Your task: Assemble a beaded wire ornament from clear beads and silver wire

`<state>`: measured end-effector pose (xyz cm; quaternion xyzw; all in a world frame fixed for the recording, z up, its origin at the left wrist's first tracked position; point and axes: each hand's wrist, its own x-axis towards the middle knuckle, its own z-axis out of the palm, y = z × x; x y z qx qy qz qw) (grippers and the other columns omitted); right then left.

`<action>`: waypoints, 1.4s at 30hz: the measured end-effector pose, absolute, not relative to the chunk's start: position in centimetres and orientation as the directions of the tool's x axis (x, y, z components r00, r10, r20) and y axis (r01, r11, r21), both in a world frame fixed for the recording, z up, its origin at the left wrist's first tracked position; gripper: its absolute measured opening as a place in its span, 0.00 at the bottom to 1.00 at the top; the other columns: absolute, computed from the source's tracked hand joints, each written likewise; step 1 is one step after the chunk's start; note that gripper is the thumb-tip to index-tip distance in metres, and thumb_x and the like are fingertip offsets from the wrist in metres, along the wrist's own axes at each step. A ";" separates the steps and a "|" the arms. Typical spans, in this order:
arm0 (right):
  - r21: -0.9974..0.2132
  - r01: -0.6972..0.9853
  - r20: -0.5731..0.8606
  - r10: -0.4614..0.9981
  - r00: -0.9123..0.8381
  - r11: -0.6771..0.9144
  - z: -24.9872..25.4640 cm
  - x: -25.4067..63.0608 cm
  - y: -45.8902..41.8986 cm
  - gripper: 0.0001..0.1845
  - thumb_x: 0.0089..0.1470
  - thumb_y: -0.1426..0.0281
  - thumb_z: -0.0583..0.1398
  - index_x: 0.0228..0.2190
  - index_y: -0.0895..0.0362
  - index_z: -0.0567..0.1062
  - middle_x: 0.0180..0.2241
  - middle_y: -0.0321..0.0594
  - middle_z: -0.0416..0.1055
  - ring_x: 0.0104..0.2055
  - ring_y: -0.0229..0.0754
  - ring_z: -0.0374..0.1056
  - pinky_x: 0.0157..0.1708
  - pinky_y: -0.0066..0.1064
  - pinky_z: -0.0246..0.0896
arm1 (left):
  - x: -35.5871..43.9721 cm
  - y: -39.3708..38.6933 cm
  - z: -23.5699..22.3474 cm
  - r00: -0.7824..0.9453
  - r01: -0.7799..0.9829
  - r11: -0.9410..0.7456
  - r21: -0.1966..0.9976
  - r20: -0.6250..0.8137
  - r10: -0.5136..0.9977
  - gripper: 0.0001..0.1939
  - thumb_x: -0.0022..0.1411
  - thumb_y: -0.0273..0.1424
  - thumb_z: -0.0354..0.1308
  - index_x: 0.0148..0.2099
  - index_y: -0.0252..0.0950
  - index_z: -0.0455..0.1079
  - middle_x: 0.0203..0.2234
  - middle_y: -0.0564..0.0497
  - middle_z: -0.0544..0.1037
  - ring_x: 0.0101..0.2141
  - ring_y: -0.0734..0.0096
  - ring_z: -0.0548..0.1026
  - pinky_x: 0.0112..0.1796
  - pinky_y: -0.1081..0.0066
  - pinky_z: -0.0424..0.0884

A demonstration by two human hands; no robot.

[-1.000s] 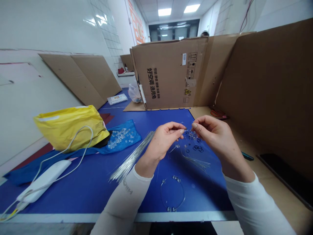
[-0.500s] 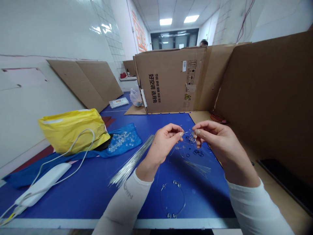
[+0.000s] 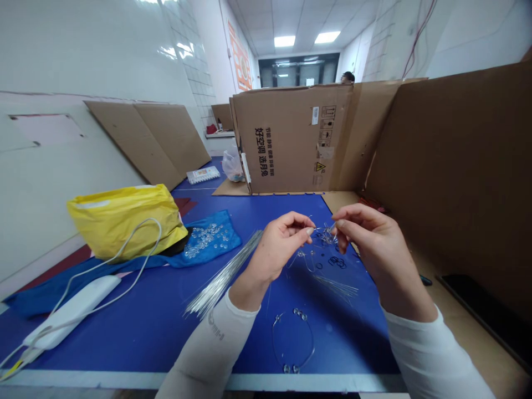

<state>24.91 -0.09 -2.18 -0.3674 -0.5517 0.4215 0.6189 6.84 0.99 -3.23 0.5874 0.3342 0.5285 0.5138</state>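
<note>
Rightward by a little, the right hand [image 3: 374, 241] has drifted from the left hand [image 3: 282, 244], both held above the blue worktop [image 3: 341, 346]. The left grip is pinched shut, thumb against forefinger, on a thin wire [image 3: 318, 228] that runs toward the right hand. The right grip is curled nearly closed at a small cluster of clear beads [image 3: 328, 235]; whether it has hold of them is too small to tell. Just below lie small black rings [image 3: 337, 262] and a spray of thin pins [image 3: 336, 286]. Left of the hands sits a bundle of silver wires [image 3: 224, 274], and nearer the edge lies a wire loop strung with beads [image 3: 293, 338]. Further left, a blue cloth [image 3: 224, 238] holds loose clear beads [image 3: 203, 241] beside a yellow plastic bag [image 3: 124, 221].
</note>
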 end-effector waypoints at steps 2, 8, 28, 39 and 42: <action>-0.923 -0.148 0.356 0.934 0.017 0.354 -2.2 24.9 0.0 0.03 0.48 0.69 0.68 0.28 0.53 0.79 0.21 0.31 0.74 0.18 0.34 0.65 0.18 0.28 0.65 | 6.9 1.0 -3.3 0.217 -0.150 -0.254 0.955 0.283 0.934 0.06 0.58 0.29 0.67 0.39 0.34 0.76 0.31 0.52 0.78 0.30 0.74 0.75 0.35 0.70 0.71; -0.937 -0.042 0.342 0.937 0.076 0.346 -2.4 24.1 -0.2 0.06 0.49 0.68 0.66 0.32 0.55 0.82 0.20 0.32 0.74 0.18 0.36 0.68 0.20 0.30 0.69 | 6.8 1.0 -3.4 0.220 -0.180 -0.237 0.955 0.274 0.936 0.08 0.57 0.31 0.69 0.39 0.34 0.77 0.31 0.51 0.79 0.30 0.73 0.75 0.34 0.70 0.71; -0.923 0.045 0.384 0.912 0.147 0.382 -2.4 23.0 -1.3 0.04 0.51 0.69 0.66 0.32 0.55 0.80 0.21 0.34 0.77 0.19 0.38 0.72 0.20 0.29 0.71 | 6.8 1.1 -3.2 0.190 -0.153 -0.220 0.963 0.247 0.950 0.09 0.54 0.33 0.70 0.35 0.34 0.76 0.27 0.53 0.77 0.27 0.75 0.72 0.32 0.71 0.69; -0.926 -0.155 0.349 0.937 -0.014 0.343 -2.4 23.7 -1.3 0.12 0.50 0.62 0.73 0.34 0.56 0.82 0.30 0.42 0.83 0.31 0.46 0.82 0.33 0.37 0.80 | 6.6 1.3 -3.1 0.161 -0.180 -0.228 0.957 0.257 0.953 0.08 0.54 0.33 0.70 0.34 0.34 0.77 0.26 0.53 0.77 0.27 0.75 0.72 0.32 0.71 0.68; -0.906 -0.050 0.420 0.907 0.029 0.421 -2.5 23.8 -1.5 0.06 0.53 0.66 0.71 0.33 0.55 0.82 0.29 0.40 0.82 0.30 0.44 0.81 0.31 0.35 0.78 | 6.5 1.6 -3.2 0.162 -0.178 -0.233 0.956 0.262 0.951 0.09 0.55 0.33 0.70 0.35 0.34 0.78 0.26 0.53 0.77 0.27 0.74 0.72 0.32 0.70 0.68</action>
